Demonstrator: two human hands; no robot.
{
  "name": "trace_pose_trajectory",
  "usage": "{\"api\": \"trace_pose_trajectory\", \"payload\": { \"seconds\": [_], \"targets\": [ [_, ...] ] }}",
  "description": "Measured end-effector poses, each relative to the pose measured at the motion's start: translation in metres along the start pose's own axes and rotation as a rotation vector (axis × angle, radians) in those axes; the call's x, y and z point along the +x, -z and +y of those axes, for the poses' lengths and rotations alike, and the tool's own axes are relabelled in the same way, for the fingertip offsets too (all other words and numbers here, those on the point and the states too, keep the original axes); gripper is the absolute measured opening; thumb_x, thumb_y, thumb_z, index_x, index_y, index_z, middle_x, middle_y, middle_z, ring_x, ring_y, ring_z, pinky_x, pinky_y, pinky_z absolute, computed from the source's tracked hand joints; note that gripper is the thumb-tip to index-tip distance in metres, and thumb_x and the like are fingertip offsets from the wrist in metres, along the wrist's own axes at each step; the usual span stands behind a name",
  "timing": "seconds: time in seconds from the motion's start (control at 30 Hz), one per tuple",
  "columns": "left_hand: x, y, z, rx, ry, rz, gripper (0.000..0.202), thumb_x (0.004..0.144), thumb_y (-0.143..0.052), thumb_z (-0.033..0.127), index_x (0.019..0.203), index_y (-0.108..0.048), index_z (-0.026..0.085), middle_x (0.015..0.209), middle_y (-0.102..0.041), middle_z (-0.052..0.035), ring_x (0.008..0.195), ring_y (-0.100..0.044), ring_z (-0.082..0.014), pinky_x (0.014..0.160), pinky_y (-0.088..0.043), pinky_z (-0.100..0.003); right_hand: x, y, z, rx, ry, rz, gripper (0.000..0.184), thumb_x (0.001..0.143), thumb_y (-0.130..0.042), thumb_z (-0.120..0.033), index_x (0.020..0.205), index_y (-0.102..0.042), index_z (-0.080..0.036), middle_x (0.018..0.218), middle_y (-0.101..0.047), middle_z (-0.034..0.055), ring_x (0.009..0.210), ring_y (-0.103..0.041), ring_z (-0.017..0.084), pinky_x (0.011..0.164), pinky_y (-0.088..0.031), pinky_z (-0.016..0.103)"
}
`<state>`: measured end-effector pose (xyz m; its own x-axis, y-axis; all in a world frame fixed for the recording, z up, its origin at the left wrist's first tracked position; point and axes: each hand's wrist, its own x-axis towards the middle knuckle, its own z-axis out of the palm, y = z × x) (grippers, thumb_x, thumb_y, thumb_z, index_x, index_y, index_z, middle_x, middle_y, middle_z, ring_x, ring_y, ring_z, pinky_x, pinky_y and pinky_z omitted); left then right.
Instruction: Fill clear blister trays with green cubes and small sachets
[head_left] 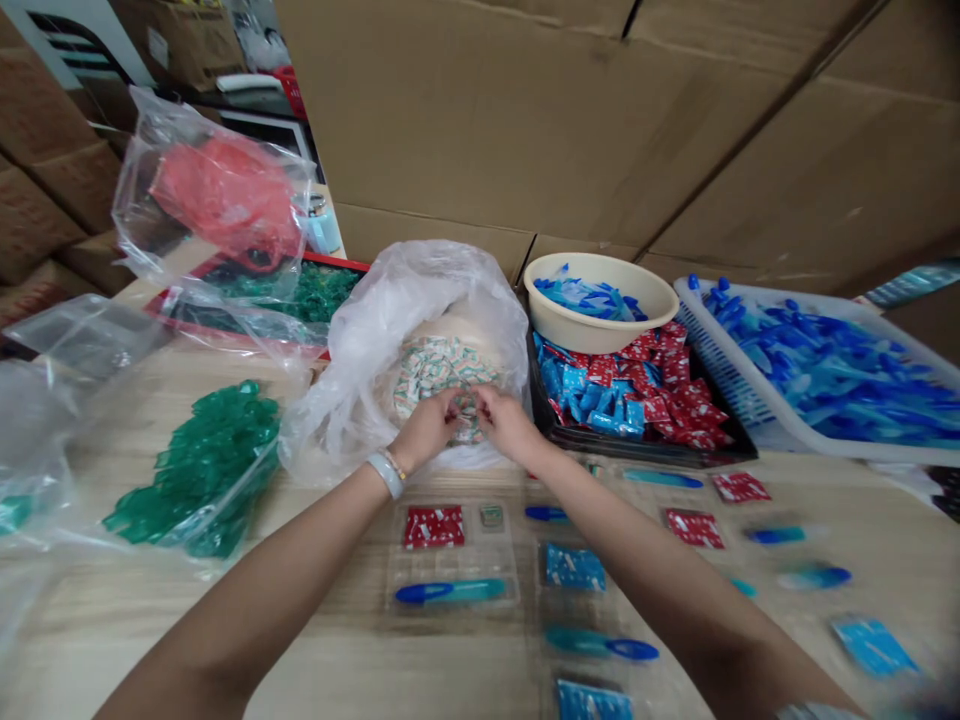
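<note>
Several cardboard cartons walled the far side of a pale wooden table. A white plastic basket of blue plastic pieces stood at right, beside a black tray of red and blue packets and a cream basin. A clear plastic bag lay open around a heap of small printed sachets. Over that heap, the left hand and right hand met in a narrow pinch; whether they held a sachet could not be told.
</note>
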<state>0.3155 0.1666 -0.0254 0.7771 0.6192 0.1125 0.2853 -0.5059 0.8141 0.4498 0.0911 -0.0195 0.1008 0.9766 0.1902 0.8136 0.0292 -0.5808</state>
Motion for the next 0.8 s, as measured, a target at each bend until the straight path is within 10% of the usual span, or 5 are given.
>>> {"api": "trace_pose_trajectory", "payload": {
  "seconds": [0.2, 0.47, 0.8],
  "targets": [
    [0.001, 0.001, -0.001, 0.13, -0.104, -0.059, 0.02, 0.068, -0.048, 0.006, 0.08, -0.062, 0.013, 0.078, -0.063, -0.0052, 0.074, -0.056, -0.0159, 0.071, -0.041, -0.025, 0.006, 0.007, -0.011, -0.05, 0.059, -0.171, 0.049, 0.067, -0.04, 0.001, 0.114, -0.041, -0.015, 0.072, -0.053, 0.0012, 0.066, -0.05, 0.013, 0.063, -0.038, 0.023],
    [0.001, -0.003, 0.001, 0.138, -0.091, -0.012, 0.015, 0.068, -0.051, 0.008, 0.076, -0.062, 0.013, 0.074, -0.061, -0.0034, 0.074, -0.054, -0.0149, 0.072, -0.041, -0.025, -0.002, 0.002, -0.008, -0.089, 0.049, -0.07, 0.015, 0.066, -0.051, -0.007, 0.078, -0.054, -0.016, 0.073, -0.056, 0.0027, 0.071, -0.051, 0.015, 0.068, -0.038, 0.026],
    [-0.014, 0.026, -0.018, 0.084, 0.107, 0.022, 0.015, 0.069, -0.05, 0.016, 0.073, -0.064, 0.014, 0.065, -0.063, -0.0005, 0.059, -0.053, -0.0124, 0.059, -0.04, -0.023, 0.023, 0.005, 0.007, -0.18, -0.022, -0.03, 0.019, 0.074, -0.047, -0.01, 0.086, -0.061, -0.017, 0.085, -0.057, 0.0063, 0.081, -0.052, 0.016, 0.075, -0.039, 0.028]
  ]
}}
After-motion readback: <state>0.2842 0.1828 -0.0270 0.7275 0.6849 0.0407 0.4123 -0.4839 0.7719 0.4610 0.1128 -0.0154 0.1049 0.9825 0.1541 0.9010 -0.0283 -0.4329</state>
